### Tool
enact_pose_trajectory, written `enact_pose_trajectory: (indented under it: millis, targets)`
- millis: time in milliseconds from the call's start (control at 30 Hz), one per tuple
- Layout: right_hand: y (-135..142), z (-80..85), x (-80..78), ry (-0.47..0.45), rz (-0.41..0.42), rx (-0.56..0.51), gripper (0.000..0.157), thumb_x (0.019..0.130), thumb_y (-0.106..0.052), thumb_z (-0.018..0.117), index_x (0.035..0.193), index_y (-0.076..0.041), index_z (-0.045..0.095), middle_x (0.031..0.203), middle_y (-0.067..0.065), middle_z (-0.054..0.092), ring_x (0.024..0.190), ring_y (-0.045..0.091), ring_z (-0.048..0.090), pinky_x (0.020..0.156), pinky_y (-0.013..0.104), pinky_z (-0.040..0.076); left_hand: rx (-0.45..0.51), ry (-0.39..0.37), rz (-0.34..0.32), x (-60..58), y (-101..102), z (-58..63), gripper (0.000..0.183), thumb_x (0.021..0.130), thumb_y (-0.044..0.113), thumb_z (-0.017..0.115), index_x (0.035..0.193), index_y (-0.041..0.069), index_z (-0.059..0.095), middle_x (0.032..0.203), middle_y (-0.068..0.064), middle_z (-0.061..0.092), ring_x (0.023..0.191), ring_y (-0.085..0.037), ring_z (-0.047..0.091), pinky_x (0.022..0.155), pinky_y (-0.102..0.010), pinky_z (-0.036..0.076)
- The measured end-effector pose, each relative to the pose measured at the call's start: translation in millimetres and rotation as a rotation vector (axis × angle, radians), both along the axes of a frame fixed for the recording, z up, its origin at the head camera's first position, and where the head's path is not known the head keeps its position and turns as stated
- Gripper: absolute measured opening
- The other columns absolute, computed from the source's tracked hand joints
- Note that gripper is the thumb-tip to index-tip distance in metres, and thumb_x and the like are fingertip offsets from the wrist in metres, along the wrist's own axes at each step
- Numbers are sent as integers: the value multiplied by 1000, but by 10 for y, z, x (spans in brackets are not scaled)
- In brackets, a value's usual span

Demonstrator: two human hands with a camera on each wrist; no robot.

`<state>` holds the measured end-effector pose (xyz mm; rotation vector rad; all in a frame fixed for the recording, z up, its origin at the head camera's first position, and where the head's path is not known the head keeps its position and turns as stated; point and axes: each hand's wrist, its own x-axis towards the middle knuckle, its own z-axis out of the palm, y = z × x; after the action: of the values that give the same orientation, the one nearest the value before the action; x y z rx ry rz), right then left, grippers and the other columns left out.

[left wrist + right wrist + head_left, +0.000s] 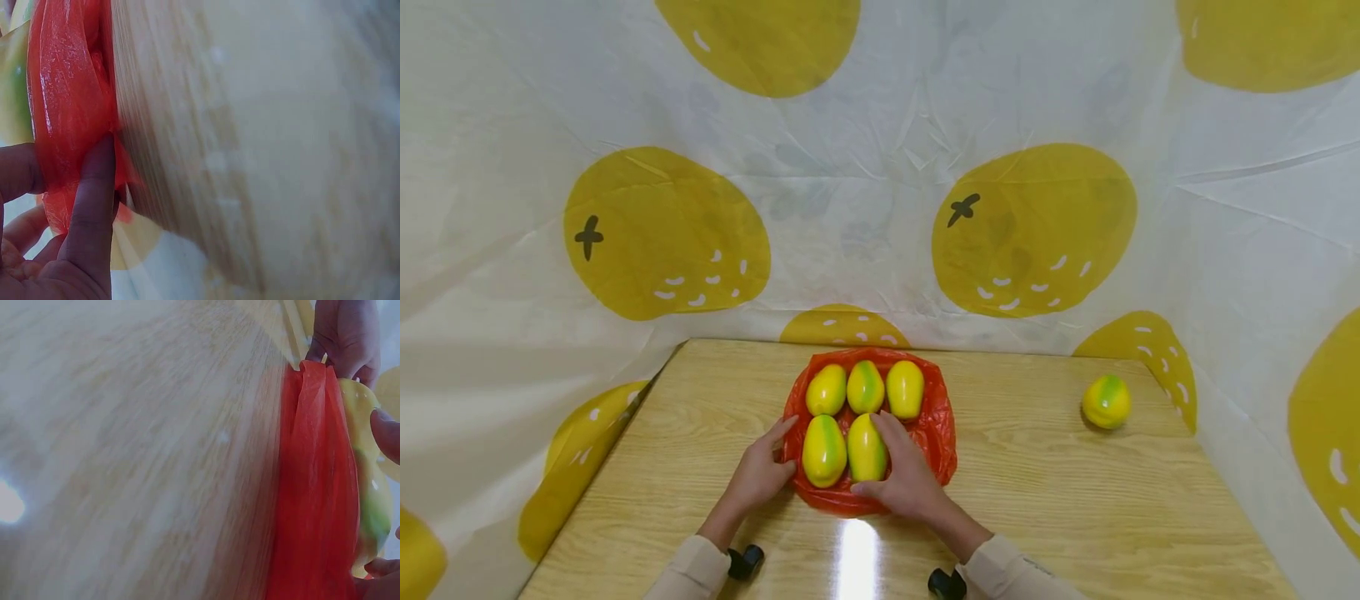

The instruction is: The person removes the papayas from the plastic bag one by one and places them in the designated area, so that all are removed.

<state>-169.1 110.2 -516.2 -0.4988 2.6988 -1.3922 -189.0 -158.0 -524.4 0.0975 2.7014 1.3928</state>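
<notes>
My right hand (912,479) has its thumb and fingers curled round a yellow-green fruit (863,450), the right one of the near row in a red plastic bag (942,433). The thumb lies at the fruit's near end, the fingertips toward its far right side. My left hand (760,471) pinches the bag's left rim, thumb outside the film and fingers over it, just beside the near-left fruit (825,452). Beyond my fingers, a far row of three fruits (865,386) sits in the same bag, close to the near pair.

The bag's far side comes near the back edge of the tabletop (1037,492), where a lemon-print cloth (850,208) rises like a wall. Wood stretches from my left hand out to the slanting left edge, and a wider span runs rightward from the bag to a lone fruit (1107,402), well apart from me and near the right edge. On my near side, a bright glare (857,558) lies on the wood between my forearms.
</notes>
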Motion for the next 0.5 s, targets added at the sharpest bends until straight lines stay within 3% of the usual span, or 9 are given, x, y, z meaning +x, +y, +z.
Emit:
enact_pose_trajectory:
  millis: [233,500]
  targets:
    - [-88,-66,-18,-2,-26,64,104,78,-32,89,164,-20,32,175,9,18,153,40,36,119,66,36,1,2,5,14,18,8,77,88,-4,64,160,13,42,171,-24,27,153,-43,35,113,-55,47]
    - [-166,-55,12,23,-63,63,92,83,-21,82,163,-17,35,175,9,21,153,41,37,119,65,37,1,7,3,14,20,14,77,88,-4,63,160,12,42,171,-24,26,151,-44,37,112,-55,48]
